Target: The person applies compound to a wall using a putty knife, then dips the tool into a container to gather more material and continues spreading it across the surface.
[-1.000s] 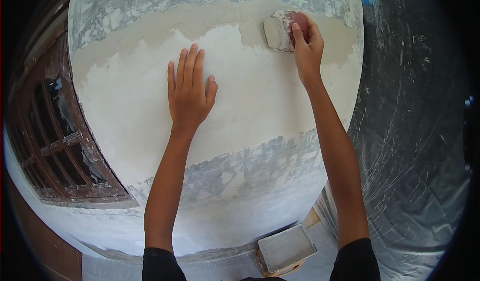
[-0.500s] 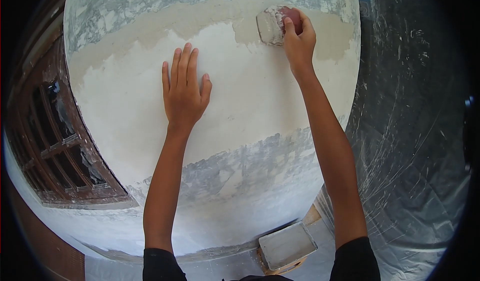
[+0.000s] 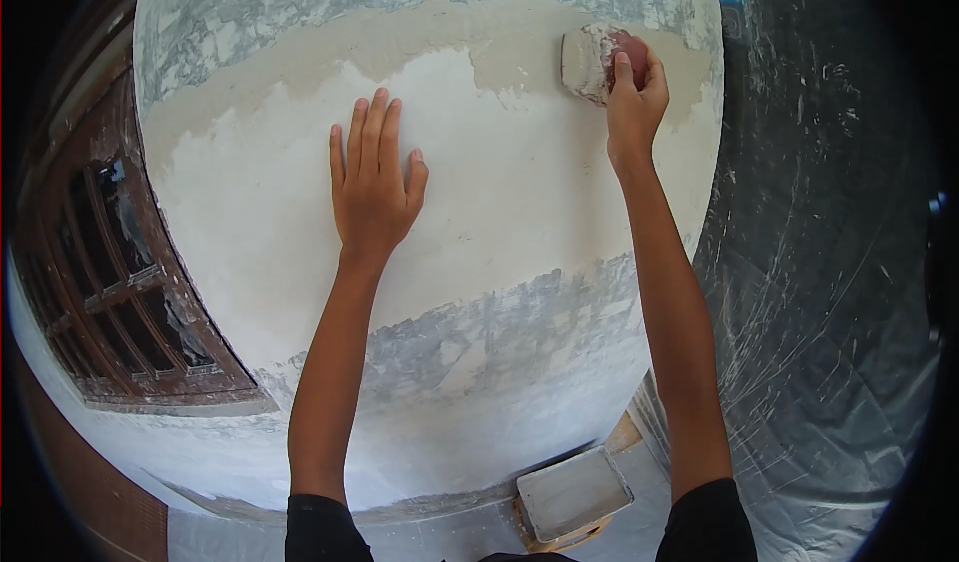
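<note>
My right hand (image 3: 637,102) grips a putty knife (image 3: 587,62) by its reddish handle. The wide blade, crusted with pale plaster, lies against the upper right of the wall (image 3: 489,197). Around the blade runs a beige band of plaster (image 3: 400,37), with smoother white plaster below it and patchy grey above. My left hand (image 3: 377,177) rests flat on the white part, fingers stretched upward and thumb apart, holding nothing. The underside of the blade and part of the handle are hidden.
A brown wooden window frame (image 3: 130,282) with dark panes borders the wall on the left. Dark plastic sheeting (image 3: 819,262), splashed with white, hangs at the right. Low by the wall's foot stands a rectangular tray (image 3: 577,492) of greyish material on a wooden support.
My right hand and the putty knife have slid to the right and slightly down along the beige band. My left hand stays in about the same place.
</note>
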### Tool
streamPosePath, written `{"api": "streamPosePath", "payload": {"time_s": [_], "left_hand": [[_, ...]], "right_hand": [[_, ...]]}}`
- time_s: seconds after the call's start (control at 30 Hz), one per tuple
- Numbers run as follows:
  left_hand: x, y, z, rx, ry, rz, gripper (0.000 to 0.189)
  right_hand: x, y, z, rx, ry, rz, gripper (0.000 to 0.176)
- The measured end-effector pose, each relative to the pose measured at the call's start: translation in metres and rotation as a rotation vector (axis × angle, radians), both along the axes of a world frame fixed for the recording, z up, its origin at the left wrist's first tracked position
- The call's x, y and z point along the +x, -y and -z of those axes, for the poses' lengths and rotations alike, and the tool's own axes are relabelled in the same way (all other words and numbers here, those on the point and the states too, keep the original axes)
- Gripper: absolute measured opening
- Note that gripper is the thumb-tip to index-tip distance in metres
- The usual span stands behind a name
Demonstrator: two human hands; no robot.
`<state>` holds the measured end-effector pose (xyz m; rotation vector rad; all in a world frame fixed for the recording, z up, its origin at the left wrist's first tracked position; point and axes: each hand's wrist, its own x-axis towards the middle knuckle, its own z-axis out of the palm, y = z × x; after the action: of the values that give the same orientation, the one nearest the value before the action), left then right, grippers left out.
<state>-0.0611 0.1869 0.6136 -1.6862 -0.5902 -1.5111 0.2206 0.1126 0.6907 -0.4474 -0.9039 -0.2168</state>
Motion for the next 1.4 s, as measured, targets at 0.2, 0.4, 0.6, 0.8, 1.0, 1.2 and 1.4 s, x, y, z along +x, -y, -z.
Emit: {"api": "streamPosePath", "payload": {"time_s": [0.2,0.4,0.6,0.8,1.0,1.2,1.4], "left_hand": [[0.001,0.0,0.001,-0.003,-0.002,0.005,0.058],[0.001,0.0,0.0,0.004,-0.002,0.01,0.058],[0.0,0.001,0.001,0.0,-0.001,0.008,0.057],[0.0,0.0,0.002,0.003,-0.006,0.006,0.058],[0.001,0.0,0.002,-0.002,-0.004,0.011,0.058],[0.001,0.001,0.001,-0.002,-0.003,0.007,0.058],[0.001,0.0,0.002,0.001,-0.002,0.005,0.058]], "right_hand": [[0.012,0.003,0.001,-0.191,0.032,0.22,0.038],[0.005,0.001,0.013,-0.267,0.22,0.397,0.036],[0.008,0.002,0.009,-0.094,0.001,0.119,0.036],[0.031,-0.003,-0.004,-0.123,-0.082,0.244,0.033],[0.012,0.001,-0.013,-0.091,0.062,0.199,0.036],[0.045,0.008,-0.017,-0.11,-0.223,0.26,0.035],[-0.005,0.0,-0.003,-0.134,0.174,0.066,0.037]]}}
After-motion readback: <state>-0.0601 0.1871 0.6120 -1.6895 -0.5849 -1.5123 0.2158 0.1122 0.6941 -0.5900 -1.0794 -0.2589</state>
